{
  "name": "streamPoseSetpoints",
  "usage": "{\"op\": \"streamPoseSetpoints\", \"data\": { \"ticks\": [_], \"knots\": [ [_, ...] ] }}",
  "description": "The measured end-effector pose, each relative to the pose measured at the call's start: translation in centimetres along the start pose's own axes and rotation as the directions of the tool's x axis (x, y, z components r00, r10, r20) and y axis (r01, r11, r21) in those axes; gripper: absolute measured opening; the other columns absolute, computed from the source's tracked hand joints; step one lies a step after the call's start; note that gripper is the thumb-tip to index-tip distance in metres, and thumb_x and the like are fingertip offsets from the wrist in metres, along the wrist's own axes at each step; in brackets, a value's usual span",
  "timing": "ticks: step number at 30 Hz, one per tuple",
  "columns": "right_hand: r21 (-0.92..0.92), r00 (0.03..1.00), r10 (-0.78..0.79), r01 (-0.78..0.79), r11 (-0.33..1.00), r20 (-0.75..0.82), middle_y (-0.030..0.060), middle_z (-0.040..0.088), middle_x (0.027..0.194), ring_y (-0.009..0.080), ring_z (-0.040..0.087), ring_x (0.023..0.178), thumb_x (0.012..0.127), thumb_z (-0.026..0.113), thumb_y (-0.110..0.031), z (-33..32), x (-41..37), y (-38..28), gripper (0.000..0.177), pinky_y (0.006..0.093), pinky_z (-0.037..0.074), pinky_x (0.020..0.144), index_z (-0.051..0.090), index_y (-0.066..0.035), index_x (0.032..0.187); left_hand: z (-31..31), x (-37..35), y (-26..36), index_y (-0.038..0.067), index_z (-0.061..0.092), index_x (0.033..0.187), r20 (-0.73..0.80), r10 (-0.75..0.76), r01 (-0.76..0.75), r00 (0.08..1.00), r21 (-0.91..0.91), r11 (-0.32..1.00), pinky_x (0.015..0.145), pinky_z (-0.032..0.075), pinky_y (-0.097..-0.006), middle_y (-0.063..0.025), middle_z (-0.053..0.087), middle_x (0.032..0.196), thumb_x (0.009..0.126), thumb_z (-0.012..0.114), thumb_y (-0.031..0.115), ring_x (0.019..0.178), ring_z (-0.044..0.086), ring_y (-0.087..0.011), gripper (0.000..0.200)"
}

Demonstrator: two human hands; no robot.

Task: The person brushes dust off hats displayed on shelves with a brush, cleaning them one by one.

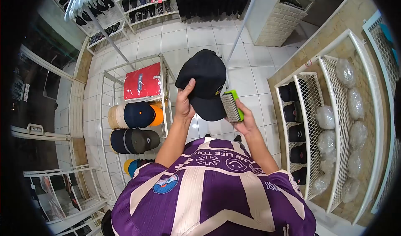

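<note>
A black baseball cap (pixel 202 75) is held up in front of me, its brim pointing down toward my body. My left hand (pixel 184 100) grips it at the left side, thumb lying on the crown and the other fingers hidden behind. In my right hand (pixel 247 121) is a green-backed brush (pixel 232 106), its pale bristles facing the cap. The bristles are right beside the brim's right edge. A small colourful mark shows on the cap's front near the brush.
On my left stands a white wire rack (pixel 165 75) with a red packaged shirt (pixel 142 82) and stacked caps (pixel 140 114). To the right, white mesh shelves (pixel 311 94) hold black caps and clear plastic-wrapped bundles (pixel 326 117). A brick-patterned counter (pixel 275 25) and dark hanging clothes (pixel 213 1) are beyond.
</note>
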State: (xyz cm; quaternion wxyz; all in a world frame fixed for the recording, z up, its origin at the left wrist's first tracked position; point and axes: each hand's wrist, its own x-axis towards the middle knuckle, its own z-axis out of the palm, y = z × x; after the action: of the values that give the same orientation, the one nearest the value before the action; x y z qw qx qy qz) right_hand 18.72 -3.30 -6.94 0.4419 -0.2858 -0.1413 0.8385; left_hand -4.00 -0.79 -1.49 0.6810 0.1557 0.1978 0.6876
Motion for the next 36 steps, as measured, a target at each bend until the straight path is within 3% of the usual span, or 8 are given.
{"op": "streamPoseSetpoints", "data": {
  "ticks": [2, 6, 12, 14, 16, 19, 21, 36],
  "knots": [
    [0.024, 0.996, -0.026, 0.024, 0.999, 0.087, 0.0092, 0.070, 0.119, 0.0223, 0.067, 0.105, 0.101, 0.061, -0.033, -1.2, -0.1, -2.0, 0.039, 0.0387, 0.054, 0.090, 0.061, -0.007, 0.130, 0.5, -0.2, 1.0, -0.001, 0.062, 0.127, 0.060, 0.120, -0.132, 0.991, 0.270, 0.954, 0.096, 0.054, -0.0356, -0.0123, 0.068, 0.124, 0.094, 0.071, 0.011, 0.108, 0.068, -0.0203, 0.036],
    [-0.262, 0.975, -0.216, 0.196, 0.945, -0.052, 0.0086, 0.072, 0.115, 0.0173, 0.069, 0.101, 0.097, 0.068, -0.024, 0.7, -1.7, -5.7, 0.042, 0.0302, 0.053, 0.090, 0.063, 0.000, 0.131, -5.3, 0.4, 5.2, -0.001, 0.068, 0.119, 0.197, -0.265, 0.033, 0.944, 0.742, 0.669, 0.086, 0.055, -0.0290, -0.0076, 0.073, 0.107, 0.085, 0.079, 0.006, 0.094, 0.069, -0.0131, 0.036],
    [-0.697, 0.890, -0.450, 0.279, 0.660, -0.070, 0.0114, 0.072, 0.116, 0.0164, 0.067, 0.103, 0.088, 0.079, -0.016, 3.7, -1.6, -5.2, 0.049, 0.0285, 0.051, 0.093, 0.065, 0.005, 0.130, -0.1, -1.9, 2.2, -0.003, 0.067, 0.117, 0.149, -0.170, 0.013, 0.974, 0.715, 0.699, 0.085, 0.056, -0.0284, -0.0078, 0.073, 0.106, 0.084, 0.084, 0.011, 0.092, 0.068, -0.0131, 0.040],
    [-0.916, 0.482, -0.783, 0.131, -0.378, 0.392, 0.0128, 0.071, 0.108, 0.0181, 0.065, 0.102, 0.090, 0.078, -0.018, 3.8, -1.0, -3.9, 0.049, 0.0311, 0.051, 0.091, 0.064, 0.003, 0.132, 0.7, -1.9, 0.9, -0.004, 0.067, 0.116, 0.215, -0.159, -0.020, 0.964, 0.652, 0.758, 0.085, 0.056, -0.0287, -0.0076, 0.073, 0.106, 0.087, 0.080, 0.008, 0.092, 0.068, -0.0127, 0.035],
    [-0.885, 0.506, -0.839, 0.461, 0.070, 0.197, 0.0163, 0.066, 0.109, 0.0279, 0.065, 0.100, 0.089, 0.079, -0.019, 6.4, -0.9, -1.6, 0.054, 0.0351, 0.051, 0.090, 0.061, 0.001, 0.136, 1.1, -2.0, -0.1, -0.004, 0.066, 0.116, 0.191, -0.164, -0.016, 0.968, 0.696, 0.717, 0.084, 0.056, -0.0281, -0.0069, 0.073, 0.105, 0.090, 0.076, 0.006, 0.091, 0.068, -0.0120, 0.030],
    [-0.849, 0.503, -0.821, 0.527, 0.045, 0.269, 0.0173, 0.065, 0.112, 0.0296, 0.065, 0.100, 0.089, 0.078, -0.017, 7.3, -1.5, -1.1, 0.054, 0.0354, 0.051, 0.090, 0.060, 0.001, 0.137, 1.1, -2.4, -0.5, -0.004, 0.067, 0.116, 0.168, -0.147, 0.017, 0.975, 0.600, 0.800, 0.082, 0.056, -0.0269, -0.0071, 0.073, 0.104, 0.093, 0.073, 0.007, 0.090, 0.068, -0.0108, 0.026],
    [-0.820, 0.451, -0.733, 0.512, -0.255, 0.509, 0.0171, 0.065, 0.112, 0.0282, 0.065, 0.102, 0.089, 0.078, -0.014, 6.6, -1.6, -2.8, 0.055, 0.0354, 0.051, 0.090, 0.059, 0.001, 0.138, 0.9, -2.3, -0.4, -0.004, 0.067, 0.116, 0.168, -0.206, 0.067, 0.964, 0.597, 0.799, 0.082, 0.056, -0.0270, -0.0072, 0.073, 0.104, 0.094, 0.073, 0.007, 0.090, 0.068, -0.0110, 0.025],
    [-0.894, 0.465, -0.807, 0.419, -0.161, 0.364, 0.0178, 0.063, 0.118, 0.0327, 0.065, 0.107, 0.081, 0.081, -0.012, 5.1, 0.2, -5.6, 0.059, 0.0387, 0.051, 0.093, 0.062, -0.001, 0.136, 1.7, -3.2, -1.1, -0.004, 0.065, 0.115, 0.132, -0.234, 0.116, 0.963, 0.581, 0.806, 0.076, 0.057, -0.0272, -0.0062, 0.072, 0.101, 0.093, 0.072, 0.006, 0.084, 0.068, -0.0106, 0.025]
  ]
}}
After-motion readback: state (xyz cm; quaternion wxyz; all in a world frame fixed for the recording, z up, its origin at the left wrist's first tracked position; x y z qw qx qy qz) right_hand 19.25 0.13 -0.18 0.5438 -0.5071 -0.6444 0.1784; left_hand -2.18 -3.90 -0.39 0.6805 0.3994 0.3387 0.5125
